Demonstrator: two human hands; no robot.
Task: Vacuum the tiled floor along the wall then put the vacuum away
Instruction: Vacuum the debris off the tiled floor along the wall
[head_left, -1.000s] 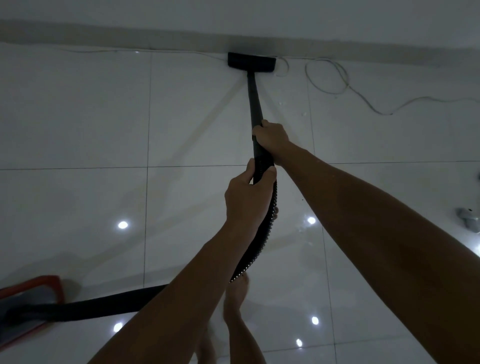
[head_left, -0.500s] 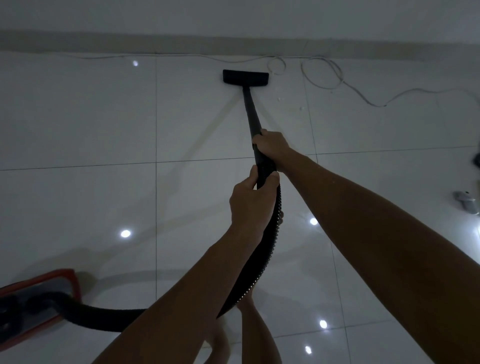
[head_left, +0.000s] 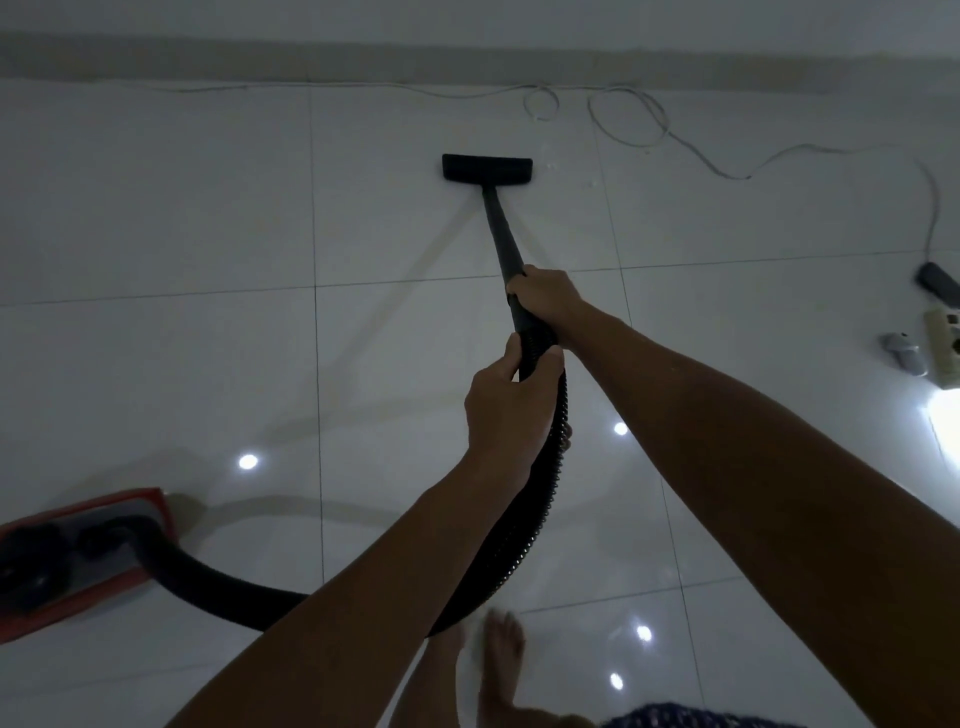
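Wand (head_left: 501, 228), rigid and likely light, runs from the floor head (head_left: 487, 169) at twelve o'clock back to both fists. The right hand (head_left: 543, 299) wraps the wand's lower end; the left hand (head_left: 506, 402) curls round the ribbed hose (head_left: 540, 499) just behind it, a sound grip where stiff meets floppy. The hose sags toward seven o'clock into the red vacuum body (head_left: 78, 551). Glossy tiled floor (head_left: 182, 208) looks slick underfoot; a thin white cable (head_left: 649, 124) loops by the wall (head_left: 467, 21) at one o'clock, easily snagged, I judge.

The red vacuum body (head_left: 78, 551) is cut off by the left edge; a bare foot (head_left: 501, 660) is blurred by motion.
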